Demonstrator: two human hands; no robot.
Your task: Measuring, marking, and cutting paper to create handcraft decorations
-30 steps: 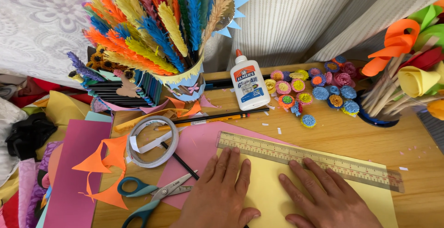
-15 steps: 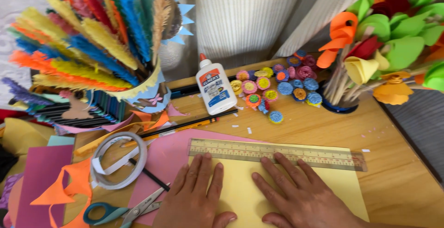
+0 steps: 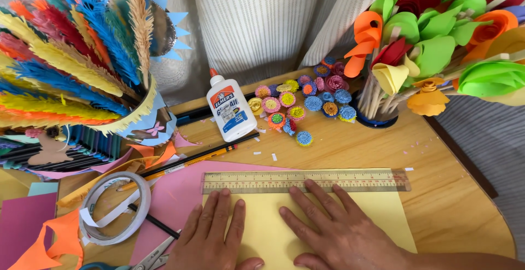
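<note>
My left hand (image 3: 210, 237) and my right hand (image 3: 342, 231) lie flat, fingers spread, on a pale yellow sheet of paper (image 3: 394, 215) on the wooden table (image 3: 454, 204). A clear ruler (image 3: 306, 181) lies along the sheet's far edge, just beyond my fingertips; my right index finger touches its near edge. Neither hand holds anything. Under the yellow sheet's left side lies a pink sheet (image 3: 175, 193).
A white glue bottle (image 3: 229, 111) lies beyond the ruler, with several small rolled paper flowers (image 3: 298, 103) beside it. A tape roll (image 3: 112, 207), pencils (image 3: 191, 160) and scissors (image 3: 150, 259) sit at left. A paper-feather bird (image 3: 71, 73) stands far left, a pot of paper flowers (image 3: 426, 45) far right.
The view has swung right and moved closer, so everything shifted left in frame. My hands stay flat on the yellow sheet below the ruler.
</note>
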